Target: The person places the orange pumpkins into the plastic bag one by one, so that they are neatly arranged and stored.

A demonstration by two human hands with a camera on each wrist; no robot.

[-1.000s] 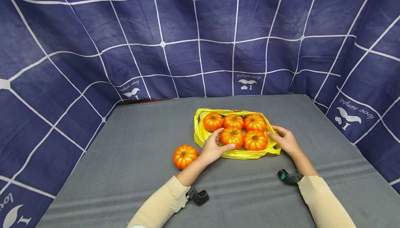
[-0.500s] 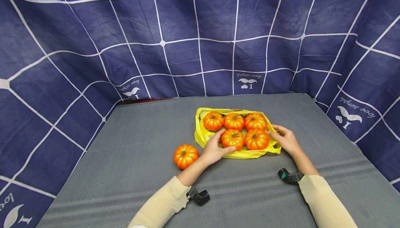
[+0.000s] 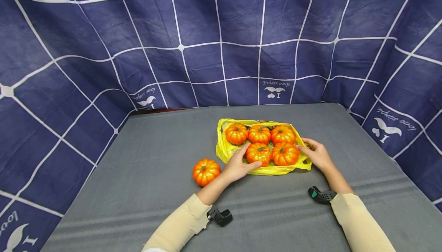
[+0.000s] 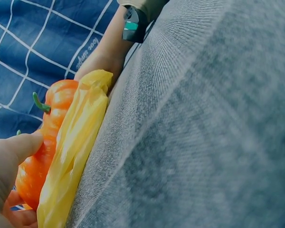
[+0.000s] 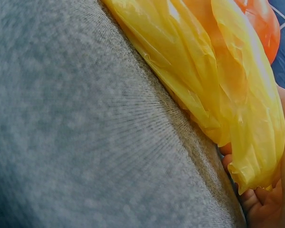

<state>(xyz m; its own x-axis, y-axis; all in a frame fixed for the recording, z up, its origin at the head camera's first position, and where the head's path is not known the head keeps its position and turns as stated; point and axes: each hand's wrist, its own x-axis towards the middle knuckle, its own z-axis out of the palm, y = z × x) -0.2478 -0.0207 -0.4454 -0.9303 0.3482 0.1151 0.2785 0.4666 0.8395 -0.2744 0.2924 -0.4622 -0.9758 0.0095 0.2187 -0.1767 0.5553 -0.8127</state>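
Note:
Several orange pumpkins with green stems sit in a yellow plastic bag (image 3: 224, 149), in a back row and a front row. My left hand (image 3: 238, 167) grips the front-left pumpkin (image 3: 258, 154), thumb at its near side and fingers at its left. In the left wrist view its thumb (image 4: 23, 147) presses on the orange skin, with yellow plastic alongside. At the bag's right end, beside the front-right pumpkin (image 3: 286, 154), my right hand (image 3: 317, 155) holds the bag's edge. The right wrist view shows its fingers behind the yellow plastic (image 5: 251, 142), partly hidden.
One loose pumpkin (image 3: 206, 172) lies on the grey cloth-covered table (image 3: 165, 148), left of the bag and close to my left forearm. A blue checked curtain (image 3: 200, 22) hangs behind and along both sides. Each wrist wears a black camera mount (image 3: 220, 216).
The front-row pumpkins have shifted slightly right inside the bag, with my left hand still round the left one. My right hand stays at the bag's right end.

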